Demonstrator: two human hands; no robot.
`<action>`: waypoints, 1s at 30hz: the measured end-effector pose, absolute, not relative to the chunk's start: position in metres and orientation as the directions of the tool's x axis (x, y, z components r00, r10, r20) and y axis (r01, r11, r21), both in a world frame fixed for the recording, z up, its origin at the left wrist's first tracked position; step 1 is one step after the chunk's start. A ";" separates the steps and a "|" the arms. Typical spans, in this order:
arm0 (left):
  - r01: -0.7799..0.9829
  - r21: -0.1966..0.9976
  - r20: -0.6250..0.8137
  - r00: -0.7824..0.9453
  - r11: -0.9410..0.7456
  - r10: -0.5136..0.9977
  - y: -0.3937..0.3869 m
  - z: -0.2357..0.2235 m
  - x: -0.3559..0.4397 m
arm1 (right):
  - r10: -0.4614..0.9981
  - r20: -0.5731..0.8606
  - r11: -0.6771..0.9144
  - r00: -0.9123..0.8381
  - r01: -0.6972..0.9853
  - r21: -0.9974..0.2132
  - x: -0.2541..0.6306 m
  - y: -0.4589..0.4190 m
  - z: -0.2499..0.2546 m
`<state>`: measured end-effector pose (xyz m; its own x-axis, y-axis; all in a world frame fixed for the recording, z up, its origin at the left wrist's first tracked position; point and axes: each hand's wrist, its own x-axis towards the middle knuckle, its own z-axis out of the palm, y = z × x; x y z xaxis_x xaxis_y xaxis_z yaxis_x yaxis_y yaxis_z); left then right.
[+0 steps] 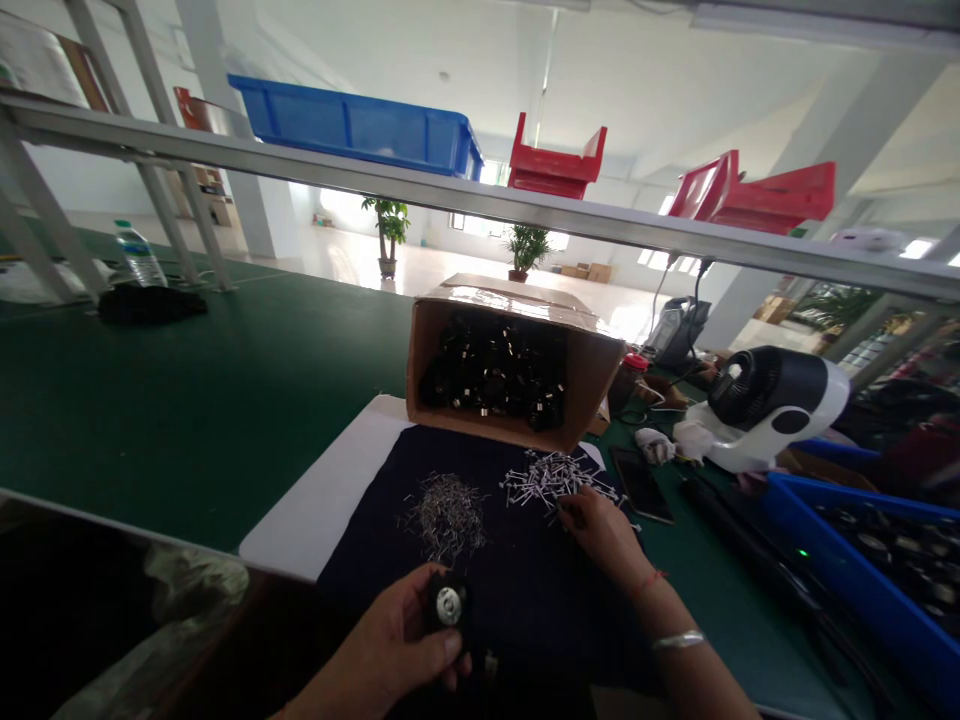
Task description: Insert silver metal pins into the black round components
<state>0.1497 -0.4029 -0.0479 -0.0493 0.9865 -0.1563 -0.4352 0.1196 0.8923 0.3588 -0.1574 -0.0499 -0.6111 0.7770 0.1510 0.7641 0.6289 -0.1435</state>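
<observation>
My left hand grips a small black part with a round silver metal face, close to the front edge of the dark cloth. At the near side of a pile of long, headed metal pins, my right hand has its fingers closed together; what they hold, if anything, is too small to make out. Left of that pile lies a heap of thin bent wire pieces. Behind both piles, a cardboard box on its side opens toward me, filled with similar black parts.
On the right are a phone, a black-and-white fan and a blue bin of black and silver parts. A shelf crosses above with blue and red bins. A water bottle stands far left.
</observation>
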 end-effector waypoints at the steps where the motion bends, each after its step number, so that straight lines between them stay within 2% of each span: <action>1: -0.435 0.892 -0.166 -0.066 0.122 0.984 -0.403 -0.044 0.151 | 0.777 0.129 0.629 -0.616 0.760 -0.163 0.358 -0.161 -0.049; 7: -0.484 0.872 -0.173 -0.162 0.075 0.971 -0.393 -0.043 0.156 | 0.746 0.103 0.663 -0.657 0.721 -0.201 0.351 -0.190 -0.039; 12: -0.510 0.860 -0.118 -0.144 0.029 0.983 -0.381 -0.056 0.156 | 0.722 0.162 0.691 -0.672 0.713 -0.121 0.349 -0.200 -0.036; 18: -0.513 0.858 -0.102 -0.126 0.023 0.987 -0.382 -0.044 0.159 | 0.686 0.261 0.710 -0.679 0.703 -0.041 0.354 -0.212 -0.049; 23: -0.525 0.850 -0.131 -0.117 0.051 0.984 -0.384 -0.034 0.162 | 0.578 0.342 0.782 -0.741 0.623 0.027 0.356 -0.218 -0.054; 26: -0.564 0.823 -0.153 -0.117 0.061 0.981 -0.383 -0.034 0.164 | 0.468 0.333 0.854 -0.819 0.515 0.068 0.353 -0.217 -0.048; 30: -0.629 0.776 -0.129 -0.096 0.040 0.987 -0.381 -0.038 0.164 | 0.382 0.320 0.908 -0.867 0.416 0.044 0.348 -0.224 -0.042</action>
<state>0.1641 -0.3805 -0.0376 -0.0958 0.9870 -0.1289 -0.6294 0.0402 0.7760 0.3480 -0.2237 -0.0416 -0.8670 0.3822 0.3199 0.4164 0.9082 0.0435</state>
